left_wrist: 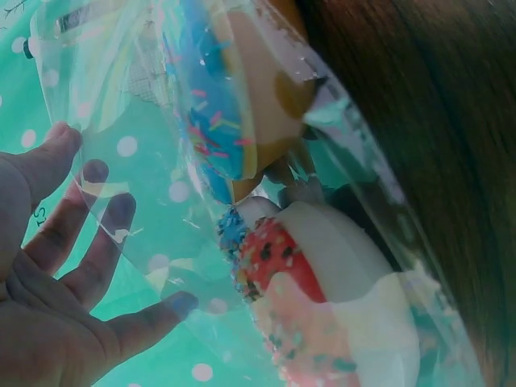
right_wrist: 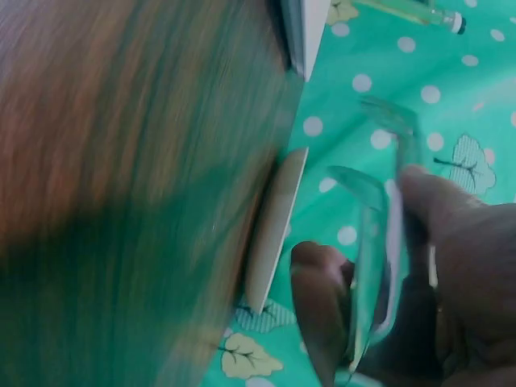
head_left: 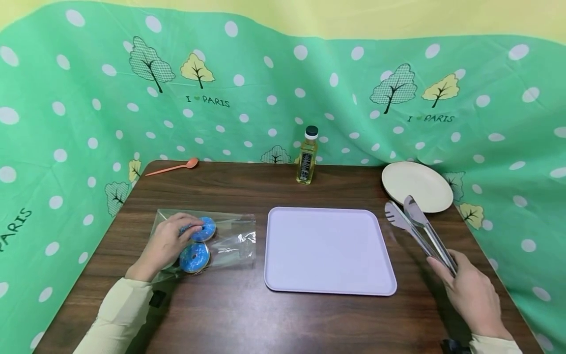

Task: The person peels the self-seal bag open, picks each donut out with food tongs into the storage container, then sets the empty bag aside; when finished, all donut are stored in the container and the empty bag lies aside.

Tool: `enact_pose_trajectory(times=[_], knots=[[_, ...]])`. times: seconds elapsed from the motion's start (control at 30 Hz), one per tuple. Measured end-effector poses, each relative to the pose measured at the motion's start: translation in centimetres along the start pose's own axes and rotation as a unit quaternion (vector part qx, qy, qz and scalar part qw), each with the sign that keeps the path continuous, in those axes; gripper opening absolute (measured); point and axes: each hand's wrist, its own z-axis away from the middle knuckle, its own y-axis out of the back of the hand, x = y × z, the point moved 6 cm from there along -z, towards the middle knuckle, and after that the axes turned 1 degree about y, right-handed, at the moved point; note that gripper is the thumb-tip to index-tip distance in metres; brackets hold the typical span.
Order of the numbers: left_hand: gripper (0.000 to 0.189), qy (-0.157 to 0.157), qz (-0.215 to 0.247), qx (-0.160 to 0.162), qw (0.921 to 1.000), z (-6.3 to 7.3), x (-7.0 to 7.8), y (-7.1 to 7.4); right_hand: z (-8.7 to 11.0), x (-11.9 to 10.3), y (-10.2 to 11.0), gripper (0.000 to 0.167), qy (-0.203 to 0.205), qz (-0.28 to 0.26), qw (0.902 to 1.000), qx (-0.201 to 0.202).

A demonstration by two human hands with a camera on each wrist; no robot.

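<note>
My left hand [head_left: 167, 242] is over the left part of a clear plastic bag [head_left: 240, 250], its fingers spread in the left wrist view and right at the film. Inside the bag, two blue-iced doughnuts [head_left: 194, 257] show in the head view, the farther one partly covered by my fingers. From the side, the left wrist view shows a blue-iced doughnut [left_wrist: 211, 105] with sprinkles and a red-topped, sprinkled piece [left_wrist: 278, 250]. On the right, my right hand [head_left: 475, 297] grips metal serving tongs [head_left: 426, 231] by the handles; their two heads are apart, pointing away toward the plate.
A pale lilac tray [head_left: 329, 250] lies mid-table between the hands. Behind it stands an oil bottle [head_left: 307, 157] with a dark cap. A cream plate [head_left: 417, 184] sits at the back right, an orange spoon [head_left: 177, 166] at the back left. Green cloth [head_left: 265, 73] surrounds the table.
</note>
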Motion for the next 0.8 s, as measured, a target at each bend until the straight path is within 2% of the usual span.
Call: enact_pose_trajectory(times=[0.13, 0.37, 0.6, 0.8], knots=[[0.015, -0.004, 0.013, -0.005, 0.9999, 0.1, -0.2, -0.1, -0.5, -1.7, -0.3, 0.051, 0.050, -0.035, 0.9980, 0.016], [0.013, -0.015, 0.023, -0.006, 0.9996, -0.1, -0.8, -0.3, -1.6, -4.8, -1.6, 0.066, 0.083, -0.049, 0.9950, -0.024], [0.016, 0.005, 0.034, -0.025, 0.9991, -0.7, -1.4, -0.3, -2.5, -8.6, -2.6, 0.053, 0.157, -0.069, 0.9850, -0.013], [0.016, 0.004, 0.042, -0.031, 0.9986, -1.1, -1.5, -0.4, -2.6, -11.8, -3.8, 0.045, 0.210, -0.069, 0.9747, -0.031]])
